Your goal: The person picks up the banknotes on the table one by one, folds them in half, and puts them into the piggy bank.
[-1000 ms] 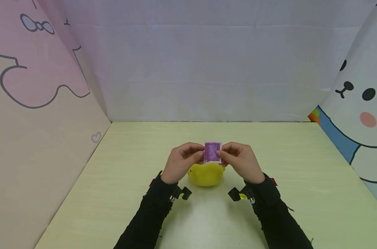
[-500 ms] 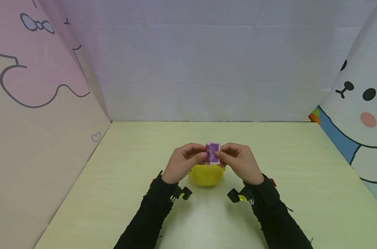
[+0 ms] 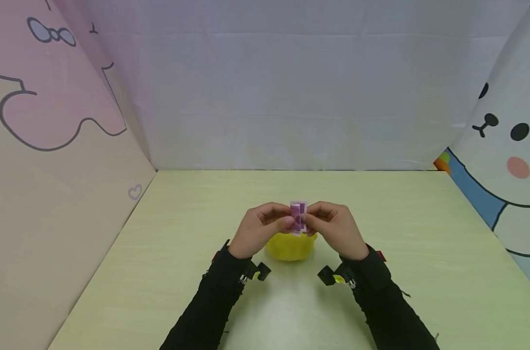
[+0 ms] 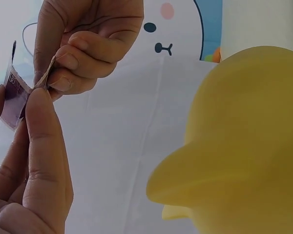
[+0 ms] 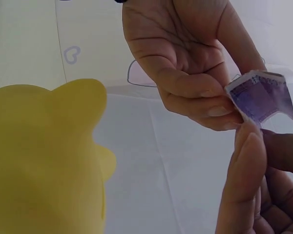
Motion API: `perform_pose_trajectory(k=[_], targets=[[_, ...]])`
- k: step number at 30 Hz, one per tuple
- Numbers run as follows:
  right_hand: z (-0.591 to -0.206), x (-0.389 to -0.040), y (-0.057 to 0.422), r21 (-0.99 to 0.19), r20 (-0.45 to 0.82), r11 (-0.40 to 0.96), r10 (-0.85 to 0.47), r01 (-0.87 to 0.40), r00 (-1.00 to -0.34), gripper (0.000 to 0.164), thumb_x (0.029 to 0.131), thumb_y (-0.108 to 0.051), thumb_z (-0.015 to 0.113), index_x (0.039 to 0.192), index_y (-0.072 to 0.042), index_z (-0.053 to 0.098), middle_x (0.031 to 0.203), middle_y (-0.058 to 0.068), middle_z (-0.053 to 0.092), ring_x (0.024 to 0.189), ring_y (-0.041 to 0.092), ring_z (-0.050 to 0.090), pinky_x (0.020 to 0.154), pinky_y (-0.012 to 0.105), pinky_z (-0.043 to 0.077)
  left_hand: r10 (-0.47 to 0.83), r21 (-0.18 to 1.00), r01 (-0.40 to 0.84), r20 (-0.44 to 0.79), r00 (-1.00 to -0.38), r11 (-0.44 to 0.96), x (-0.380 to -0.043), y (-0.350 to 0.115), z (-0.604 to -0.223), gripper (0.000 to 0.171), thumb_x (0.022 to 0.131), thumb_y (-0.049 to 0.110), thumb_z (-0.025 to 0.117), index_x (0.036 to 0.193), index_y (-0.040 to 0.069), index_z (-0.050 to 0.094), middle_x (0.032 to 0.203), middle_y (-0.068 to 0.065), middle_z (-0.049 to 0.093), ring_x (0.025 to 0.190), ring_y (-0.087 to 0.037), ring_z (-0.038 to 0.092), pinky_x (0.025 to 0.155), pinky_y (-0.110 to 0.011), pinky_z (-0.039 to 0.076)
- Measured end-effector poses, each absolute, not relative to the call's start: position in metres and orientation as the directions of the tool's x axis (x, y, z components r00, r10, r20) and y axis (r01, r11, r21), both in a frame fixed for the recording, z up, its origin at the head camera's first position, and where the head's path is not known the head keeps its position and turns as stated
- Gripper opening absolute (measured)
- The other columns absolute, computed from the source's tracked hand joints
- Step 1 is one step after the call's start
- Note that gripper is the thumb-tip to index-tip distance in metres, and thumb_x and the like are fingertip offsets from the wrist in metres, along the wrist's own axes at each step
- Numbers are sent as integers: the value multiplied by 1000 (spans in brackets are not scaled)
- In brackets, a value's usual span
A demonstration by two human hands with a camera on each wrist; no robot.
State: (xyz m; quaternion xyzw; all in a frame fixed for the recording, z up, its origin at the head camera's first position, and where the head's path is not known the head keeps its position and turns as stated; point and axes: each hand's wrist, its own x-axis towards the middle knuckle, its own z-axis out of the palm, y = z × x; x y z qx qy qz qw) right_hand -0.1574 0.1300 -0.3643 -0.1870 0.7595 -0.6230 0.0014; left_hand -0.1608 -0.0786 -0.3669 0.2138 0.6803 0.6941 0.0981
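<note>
Purple banknote (image 3: 296,212), bent into folds (its edges are pale), is up above the yellow toy (image 3: 290,249), clamped in the grip of both left hand (image 3: 261,228) and right hand (image 3: 337,228).

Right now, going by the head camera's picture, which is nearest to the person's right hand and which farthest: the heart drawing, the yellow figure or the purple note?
From the right hand:
1. Purple note, pinched in its fingers.
2. Yellow figure, just below the note in the picture.
3. Heart drawing, well off to the left.
</note>
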Motion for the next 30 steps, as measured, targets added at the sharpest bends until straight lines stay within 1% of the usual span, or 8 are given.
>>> perform_pose_trajectory(k=[2, 4, 6, 13, 23, 30], targets=[[-364, -158, 130, -948, 231, 149, -290, -282, -929, 16, 95, -7, 64, 100, 7, 69, 81, -5, 69, 65, 11, 63, 64, 25, 58, 424, 987, 153, 161, -891, -54, -161, -78, -367, 30, 94, 15, 66, 117, -4, 64, 112, -22, 67, 86, -9, 70, 83, -30, 59], [-364, -158, 129, -949, 229, 145, -293, -280, -928, 16, 94, -7, 63, 100, 7, 69, 82, -5, 69, 65, 10, 63, 64, 25, 58, 419, 987, 153, 157, -894, -45, -161, -78, -368, 29, 94, 15, 66, 116, -5, 64, 111, -21, 67, 84, -9, 69, 81, -29, 59], [-364, -158, 129, -949, 228, 147, -294, -280, -928, 15, 94, -6, 63, 100, 8, 69, 83, -3, 69, 65, 10, 63, 64, 25, 58, 415, 987, 156, 156, -896, -36, -162, -78, -368, 29, 94, 15, 67, 115, -5, 64, 109, -20, 67, 83, -8, 69, 80, -28, 59], [-366, -159, 127, -946, 218, 172, -290, -274, -932, 14, 94, -4, 63, 99, 7, 70, 85, 13, 68, 65, 12, 61, 64, 25, 58, 406, 987, 162, 152, -901, -9, -162, -79, -368, 25, 94, 11, 66, 112, -5, 65, 103, -20, 67, 78, -7, 66, 76, -24, 58], [-367, -159, 127, -948, 208, 168, -312, -269, -927, 14, 95, -4, 62, 101, 6, 69, 89, 18, 68, 65, 11, 61, 63, 25, 58, 390, 986, 163, 144, -910, 16, -160, -77, -365, 19, 93, 7, 65, 108, -6, 64, 102, -21, 67, 78, -7, 66, 76, -24, 58], [-367, -159, 127, -951, 195, 168, -325, -259, -926, 16, 95, -5, 62, 104, 6, 69, 92, 20, 68, 67, 11, 61, 64, 25, 58, 378, 987, 156, 136, -916, 23, -160, -76, -366, 18, 93, 7, 66, 106, -5, 64, 100, -18, 68, 77, -8, 66, 75, -25, 58]])
